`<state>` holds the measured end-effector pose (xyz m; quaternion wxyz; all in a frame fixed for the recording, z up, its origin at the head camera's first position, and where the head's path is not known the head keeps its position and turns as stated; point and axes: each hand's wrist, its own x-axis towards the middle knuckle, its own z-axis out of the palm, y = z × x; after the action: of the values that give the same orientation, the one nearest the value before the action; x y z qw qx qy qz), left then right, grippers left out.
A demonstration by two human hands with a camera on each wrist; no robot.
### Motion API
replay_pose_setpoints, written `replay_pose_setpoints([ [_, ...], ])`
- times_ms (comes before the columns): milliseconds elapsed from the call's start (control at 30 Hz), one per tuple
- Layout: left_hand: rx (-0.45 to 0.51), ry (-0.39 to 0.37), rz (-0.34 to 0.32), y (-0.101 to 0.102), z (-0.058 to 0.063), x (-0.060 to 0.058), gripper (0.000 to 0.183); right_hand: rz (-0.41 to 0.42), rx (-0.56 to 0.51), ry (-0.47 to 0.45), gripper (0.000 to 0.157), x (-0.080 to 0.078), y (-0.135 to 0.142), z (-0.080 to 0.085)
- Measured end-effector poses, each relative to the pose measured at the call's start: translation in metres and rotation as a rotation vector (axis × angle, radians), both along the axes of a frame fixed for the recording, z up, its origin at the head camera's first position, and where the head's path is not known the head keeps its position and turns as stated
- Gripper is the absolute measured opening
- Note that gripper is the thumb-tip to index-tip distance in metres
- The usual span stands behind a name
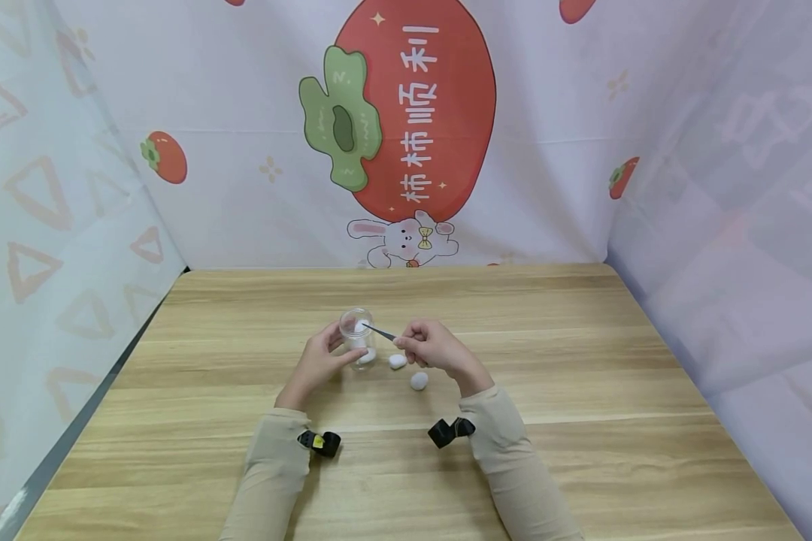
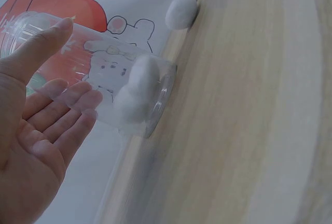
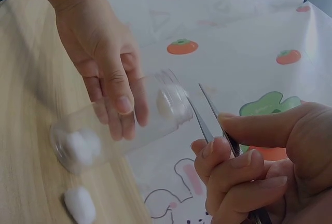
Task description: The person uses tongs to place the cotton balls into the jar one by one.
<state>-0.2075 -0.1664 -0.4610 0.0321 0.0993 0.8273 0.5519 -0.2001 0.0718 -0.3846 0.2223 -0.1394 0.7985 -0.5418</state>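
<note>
A clear jar (image 1: 347,342) stands upright on the table, without a lid. My left hand (image 1: 319,363) holds it, thumb on one side and fingers on the other. Two white cotton balls (image 2: 143,77) lie at the bottom of the jar. Just inside the jar's mouth is another cotton ball (image 3: 169,102). My right hand (image 1: 438,349) pinches dark metal tweezers (image 3: 201,120) between thumb and fingers. Their tips are spread apart at the jar's mouth, close to that upper cotton ball, and do not grip it.
Two loose cotton balls, one nearer the jar (image 1: 397,361) and one nearer me (image 1: 419,382), lie on the wooden table (image 1: 582,421). A printed cloth (image 1: 541,150) hangs behind the table's far edge. Each sleeve carries a black wrist camera (image 1: 326,444).
</note>
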Motion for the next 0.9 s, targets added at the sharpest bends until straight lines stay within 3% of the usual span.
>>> replay_pose_setpoints([
  [167, 0.014, -0.007, 0.010, 0.000, 0.001, 0.001, 0.069, -0.015, 0.002, -0.004, 0.024, 0.003, 0.004, -0.001],
  [467, 0.013, 0.007, 0.007, 0.001, 0.001, 0.001, 0.068, -0.035, 0.008, -0.023, 0.020, 0.007, 0.010, -0.012],
  [900, 0.004, -0.001, 0.007, 0.000, 0.000, 0.000, 0.067, -0.055, 0.005, -0.037, 0.016, 0.008, 0.012, -0.015],
])
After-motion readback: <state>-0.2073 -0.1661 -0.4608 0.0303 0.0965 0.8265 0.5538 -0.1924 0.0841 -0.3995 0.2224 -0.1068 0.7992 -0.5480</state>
